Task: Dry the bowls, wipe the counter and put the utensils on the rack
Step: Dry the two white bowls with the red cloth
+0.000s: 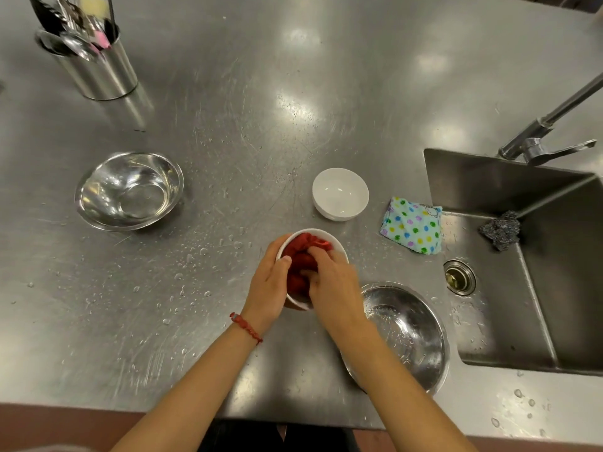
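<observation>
We are drying one white bowl (337,247): our left hand (269,285) holds its side and our right hand (329,282) squeezes a red cloth (301,252) inside. Another white bowl (340,194) and two metal bowls (129,190) wait, maybe wet. The counter (228,125) has drops.

Scratched, glossy steel counter (248,132); soft red cloth (300,256).

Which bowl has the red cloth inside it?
The white bowl held in the left hand, nearest the counter's front edge. The right hand presses the red cloth into it. The other white bowl and both metal bowls hold no cloth.
</observation>
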`<action>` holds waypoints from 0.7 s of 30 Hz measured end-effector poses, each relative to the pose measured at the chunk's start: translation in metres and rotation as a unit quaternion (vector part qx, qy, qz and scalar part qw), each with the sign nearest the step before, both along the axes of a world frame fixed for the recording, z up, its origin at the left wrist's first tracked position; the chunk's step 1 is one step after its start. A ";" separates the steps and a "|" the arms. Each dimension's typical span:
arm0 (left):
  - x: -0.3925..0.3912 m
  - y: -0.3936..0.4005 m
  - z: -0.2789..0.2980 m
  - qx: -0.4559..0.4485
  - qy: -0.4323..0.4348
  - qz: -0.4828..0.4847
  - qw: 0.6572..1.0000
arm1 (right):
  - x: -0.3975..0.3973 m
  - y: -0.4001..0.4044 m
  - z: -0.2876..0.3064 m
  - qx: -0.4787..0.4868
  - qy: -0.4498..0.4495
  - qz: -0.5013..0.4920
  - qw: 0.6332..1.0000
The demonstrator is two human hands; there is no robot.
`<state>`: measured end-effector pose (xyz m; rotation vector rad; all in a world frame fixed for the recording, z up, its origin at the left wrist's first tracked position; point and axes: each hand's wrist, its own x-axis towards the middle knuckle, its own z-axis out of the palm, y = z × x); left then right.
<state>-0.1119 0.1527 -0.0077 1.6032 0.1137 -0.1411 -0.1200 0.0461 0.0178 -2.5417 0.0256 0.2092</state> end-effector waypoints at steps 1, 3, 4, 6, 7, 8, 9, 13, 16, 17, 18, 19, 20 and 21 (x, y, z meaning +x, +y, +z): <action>0.000 0.000 0.001 0.001 -0.004 0.006 1.000 | -0.001 0.001 0.000 -0.064 0.000 0.011 0.998; -0.003 -0.003 0.001 -0.003 -0.010 0.016 1.000 | 0.002 -0.004 0.005 -0.116 0.037 0.034 0.992; -0.006 -0.006 0.000 -0.006 -0.010 0.018 1.000 | 0.005 -0.009 0.007 -0.092 0.068 0.052 0.992; -0.011 -0.009 -0.004 -0.011 0.004 0.016 1.000 | 0.009 -0.021 0.011 0.016 0.137 0.090 0.986; -0.013 -0.011 -0.006 -0.011 0.013 0.012 1.000 | 0.008 -0.024 0.013 0.077 0.150 0.086 0.982; -0.013 -0.011 -0.008 -0.007 0.020 0.007 1.000 | 0.006 -0.023 0.012 0.127 0.135 0.058 0.981; -0.013 -0.012 -0.010 -0.001 0.023 0.003 1.000 | 0.004 -0.020 0.010 0.157 0.101 0.012 0.982; -0.011 -0.010 -0.008 0.005 0.005 0.013 1.000 | -0.001 0.001 -0.001 0.017 0.004 -0.048 0.999; -0.009 -0.009 -0.008 0.014 -0.010 0.021 1.000 | 0.001 -0.003 -0.004 -0.139 0.065 0.021 0.988; -0.010 -0.010 -0.009 0.013 -0.008 0.024 1.000 | 0.003 -0.006 -0.003 -0.128 0.092 0.044 0.987; -0.012 -0.010 -0.010 0.010 -0.001 0.027 1.000 | 0.006 -0.012 -0.001 -0.091 0.121 0.073 0.986; -0.014 -0.011 -0.012 0.007 0.008 0.028 1.000 | 0.009 -0.017 0.000 -0.039 0.147 0.099 0.983; -0.017 -0.011 -0.014 0.004 0.017 0.027 0.999 | 0.009 -0.020 0.002 0.023 0.166 0.109 0.980; -0.019 -0.011 -0.015 0.002 0.023 0.025 0.999 | 0.008 -0.020 0.002 0.088 0.166 0.093 0.978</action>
